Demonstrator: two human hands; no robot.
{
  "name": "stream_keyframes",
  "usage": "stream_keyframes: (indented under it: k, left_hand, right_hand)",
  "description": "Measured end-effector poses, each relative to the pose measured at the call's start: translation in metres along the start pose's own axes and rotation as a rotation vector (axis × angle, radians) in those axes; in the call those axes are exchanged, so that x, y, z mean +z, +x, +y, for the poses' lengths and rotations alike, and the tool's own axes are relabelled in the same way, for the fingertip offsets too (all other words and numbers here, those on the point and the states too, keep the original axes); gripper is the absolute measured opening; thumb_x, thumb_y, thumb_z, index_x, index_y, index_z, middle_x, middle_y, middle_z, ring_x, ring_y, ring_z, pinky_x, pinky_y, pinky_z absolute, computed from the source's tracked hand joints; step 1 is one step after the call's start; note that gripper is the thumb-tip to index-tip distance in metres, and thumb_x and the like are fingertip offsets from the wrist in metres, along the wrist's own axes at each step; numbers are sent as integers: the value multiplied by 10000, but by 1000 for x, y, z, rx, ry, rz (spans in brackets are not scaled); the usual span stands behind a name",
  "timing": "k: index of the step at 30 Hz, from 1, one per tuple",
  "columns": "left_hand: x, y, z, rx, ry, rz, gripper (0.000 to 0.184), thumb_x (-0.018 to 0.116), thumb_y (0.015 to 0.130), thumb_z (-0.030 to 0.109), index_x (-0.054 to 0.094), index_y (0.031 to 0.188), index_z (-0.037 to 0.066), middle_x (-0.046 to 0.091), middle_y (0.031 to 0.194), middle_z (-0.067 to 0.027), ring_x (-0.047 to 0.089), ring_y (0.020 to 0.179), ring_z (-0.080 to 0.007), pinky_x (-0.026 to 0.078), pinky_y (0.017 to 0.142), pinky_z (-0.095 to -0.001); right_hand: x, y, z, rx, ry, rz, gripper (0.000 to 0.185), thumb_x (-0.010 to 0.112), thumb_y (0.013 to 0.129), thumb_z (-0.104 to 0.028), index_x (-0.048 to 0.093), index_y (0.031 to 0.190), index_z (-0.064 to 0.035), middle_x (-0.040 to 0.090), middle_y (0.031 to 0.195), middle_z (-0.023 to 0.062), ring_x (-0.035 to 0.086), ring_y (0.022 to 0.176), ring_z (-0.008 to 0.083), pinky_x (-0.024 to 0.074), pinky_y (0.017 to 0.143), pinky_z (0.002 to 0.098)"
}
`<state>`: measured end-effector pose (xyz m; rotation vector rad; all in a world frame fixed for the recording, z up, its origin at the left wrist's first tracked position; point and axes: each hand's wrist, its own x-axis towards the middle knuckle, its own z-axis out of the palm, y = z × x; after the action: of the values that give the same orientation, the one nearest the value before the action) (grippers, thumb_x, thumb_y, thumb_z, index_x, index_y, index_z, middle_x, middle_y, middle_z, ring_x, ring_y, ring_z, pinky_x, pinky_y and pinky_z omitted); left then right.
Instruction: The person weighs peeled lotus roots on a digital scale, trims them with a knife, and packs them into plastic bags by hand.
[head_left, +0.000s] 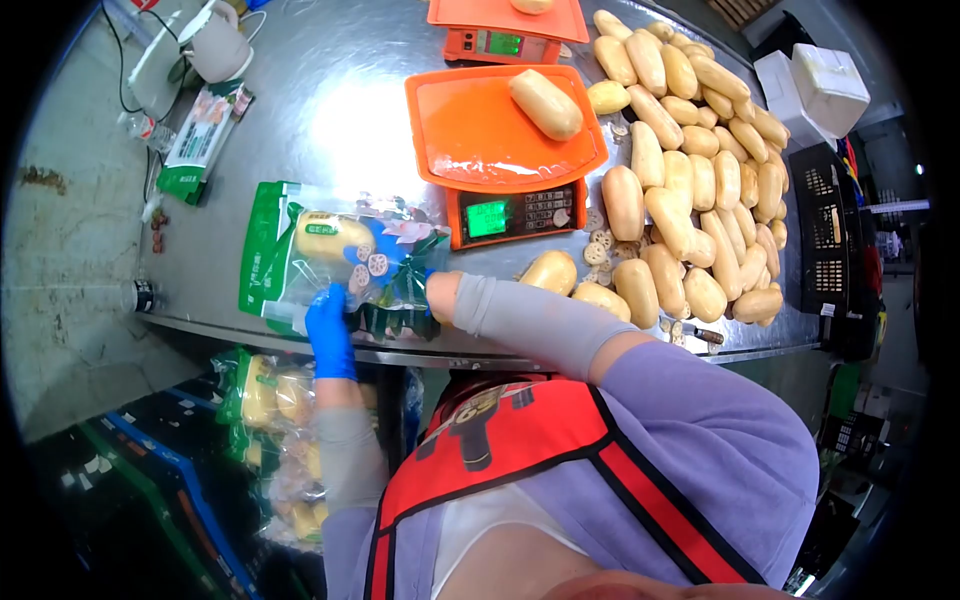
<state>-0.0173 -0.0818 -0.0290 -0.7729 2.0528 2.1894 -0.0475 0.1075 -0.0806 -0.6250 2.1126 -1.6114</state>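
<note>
A clear and green printed plastic bag lies on the metal table with a pale lotus root inside it. My left hand, in a blue glove, pinches the bag's near edge. My right hand, also blue-gloved, reaches into the bag from the right. Through the plastic its fingers show against the root's right end, partly covered by printed lotus slices. Behind the bag stands an orange scale with a lit green display and one lotus root on its pan.
Many lotus roots are heaped on the right, with cut slices and a knife near them. A second scale stands farther back. A stack of bags and a kettle are left; filled bags lie below the table edge.
</note>
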Motion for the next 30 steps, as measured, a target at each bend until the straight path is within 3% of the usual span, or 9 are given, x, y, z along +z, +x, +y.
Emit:
stream_keyframes:
  k: [2, 4, 8, 10, 19, 21, 23, 25, 30]
  left_hand:
    - [-9, 10, -8, -29, -108, 15, 191, 568, 849, 243, 581, 890, 57, 576, 804, -42, 551, 706, -131, 477, 624, -291]
    - [-9, 16, -5, -240, -455, 121, 212, 572, 844, 252, 573, 941, 63, 584, 826, -40, 567, 718, -150, 483, 622, -296]
    - [-10, 25, -12, -246, -319, 114, 263, 575, 840, 250, 562, 1015, 55, 592, 900, -55, 585, 781, -176, 490, 658, -311]
    - [-19, 37, -29, -78, -390, 26, 341, 579, 846, 203, 513, 1127, 21, 581, 1000, -79, 585, 867, -187, 499, 741, -313]
    - [-21, 33, -37, -53, -446, -20, 380, 540, 836, 155, 482, 1185, 18, 538, 1098, -100, 529, 998, -228, 444, 852, -359]
    - [-27, 35, -41, -78, -489, -62, 384, 536, 840, 163, 477, 1190, 17, 534, 1099, -96, 524, 998, -225, 439, 856, -356]
    - [-31, 39, -46, -82, -491, -63, 386, 536, 840, 171, 478, 1190, 19, 532, 1100, -94, 521, 998, -223, 436, 859, -360]
    - [-36, 39, -48, -88, -493, -56, 389, 536, 839, 179, 479, 1190, 20, 530, 1101, -91, 518, 999, -220, 432, 861, -364]
    - [-35, 39, -45, -124, -455, -39, 395, 531, 847, 217, 479, 1189, 27, 535, 1099, -88, 518, 992, -214, 428, 856, -365]
  right_hand:
    - [1, 2, 1, 9, -31, -11, 325, 650, 696, -171, 585, 1003, -84, 635, 871, 111, 612, 768, 280, 492, 702, 342]
    - [3, 5, 1, 17, -59, -21, 326, 651, 697, -173, 585, 1003, -83, 635, 873, 111, 612, 769, 280, 492, 704, 341]
    - [1, 10, 4, 41, -145, -38, 328, 653, 697, -177, 585, 1003, -81, 636, 877, 112, 613, 772, 280, 492, 709, 341]
    - [3, 16, 7, 48, -213, -54, 329, 654, 698, -179, 585, 1004, -80, 636, 879, 112, 613, 773, 280, 492, 711, 341]
    - [-12, 17, -1, 192, -749, -359, 334, 659, 699, -188, 585, 1005, -76, 638, 889, 113, 614, 779, 279, 493, 721, 341]
    - [-33, -1, -18, 154, -654, -369, 335, 661, 700, -190, 585, 1005, -75, 638, 891, 113, 614, 780, 279, 493, 723, 341]
    - [-66, -46, -39, -77, -121, -57, 331, 671, 728, -179, 585, 1018, -44, 641, 902, 121, 620, 782, 275, 490, 742, 351]
    - [-106, -66, -55, -193, -79, 216, 348, 671, 757, -203, 582, 1053, -45, 630, 935, 123, 619, 802, 263, 489, 735, 354]
    - [-230, -51, -59, -394, -583, 943, 394, 679, 754, -217, 570, 1095, -54, 589, 1024, 122, 558, 973, 257, 441, 824, 341]
